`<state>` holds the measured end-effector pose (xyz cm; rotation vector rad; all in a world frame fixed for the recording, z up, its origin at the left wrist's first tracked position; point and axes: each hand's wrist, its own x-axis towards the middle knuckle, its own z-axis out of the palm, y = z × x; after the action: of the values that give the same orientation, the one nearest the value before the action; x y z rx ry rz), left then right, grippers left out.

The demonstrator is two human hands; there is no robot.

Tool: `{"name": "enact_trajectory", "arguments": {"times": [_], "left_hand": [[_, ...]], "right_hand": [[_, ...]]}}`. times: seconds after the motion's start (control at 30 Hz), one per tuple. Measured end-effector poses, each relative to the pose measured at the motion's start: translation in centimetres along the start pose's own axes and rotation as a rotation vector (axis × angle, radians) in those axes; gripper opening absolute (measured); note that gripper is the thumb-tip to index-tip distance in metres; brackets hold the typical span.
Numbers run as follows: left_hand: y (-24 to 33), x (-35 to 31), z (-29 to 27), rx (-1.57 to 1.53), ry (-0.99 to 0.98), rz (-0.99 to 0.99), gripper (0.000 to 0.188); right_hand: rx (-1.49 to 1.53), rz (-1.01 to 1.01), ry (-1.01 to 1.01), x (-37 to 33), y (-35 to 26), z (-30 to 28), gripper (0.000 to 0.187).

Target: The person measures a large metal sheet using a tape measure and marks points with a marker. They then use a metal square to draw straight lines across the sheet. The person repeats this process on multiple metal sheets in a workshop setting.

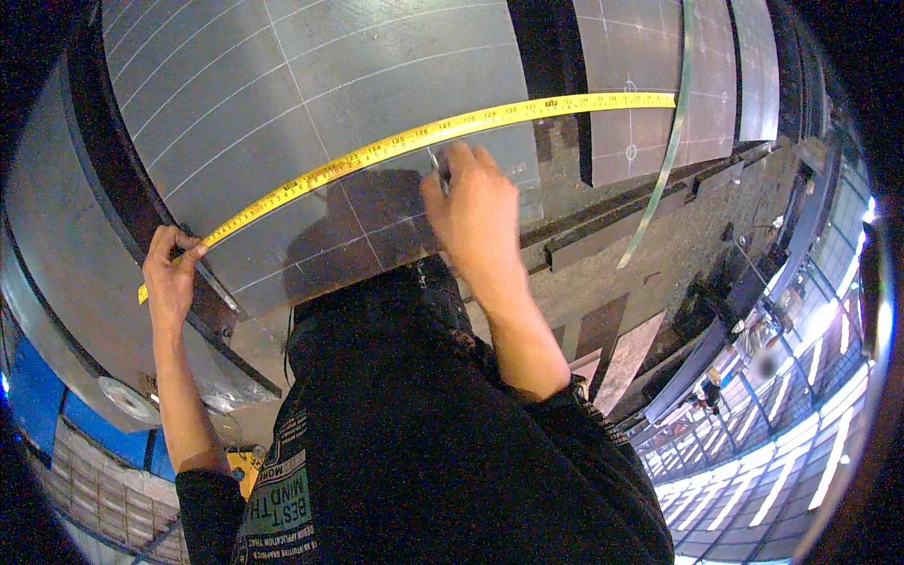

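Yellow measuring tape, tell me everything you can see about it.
The yellow measuring tape is a long, thin blade with dark graduations and figures, apparently coated metal. It stretches left to right across a grey, line-marked plate and over a second plate, its right end at a pale green strip. The left hand pinches it, a short length showing beyond. The right hand is close by; contact is unclear.

1. We record a flat grey plate (424, 66), marked with pale lines.
2. We find a yellow tape measure (405, 140) extended across it, past its right edge.
3. We note a slim tool (435, 160), partly hidden, beside the tape measure.
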<state>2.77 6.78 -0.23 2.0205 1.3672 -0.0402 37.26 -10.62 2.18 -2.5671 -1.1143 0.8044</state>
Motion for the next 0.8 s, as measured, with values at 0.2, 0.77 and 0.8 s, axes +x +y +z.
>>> {"name": "enact_trajectory", "arguments": {"times": [0.2, 0.77, 0.8], "left_hand": [[-1.0, -0.3, 0.1, 0.025, 0.045, 0.071, 0.018], [-0.2, 0.1, 0.3, -0.087, 0.067, 0.075, 0.015], [-0.3, 0.0, 0.4, -0.085, 0.089, 0.089, 0.015]], "right_hand": [[-0.265, 0.031, -0.099, -1.9, -2.2, -5.3, 0.022], [0.264, -0.189, 0.007, -4.6, -11.1, 10.8, 0.021], [0.257, -0.190, -0.008, -4.6, -11.3, 10.9, 0.021]]}}
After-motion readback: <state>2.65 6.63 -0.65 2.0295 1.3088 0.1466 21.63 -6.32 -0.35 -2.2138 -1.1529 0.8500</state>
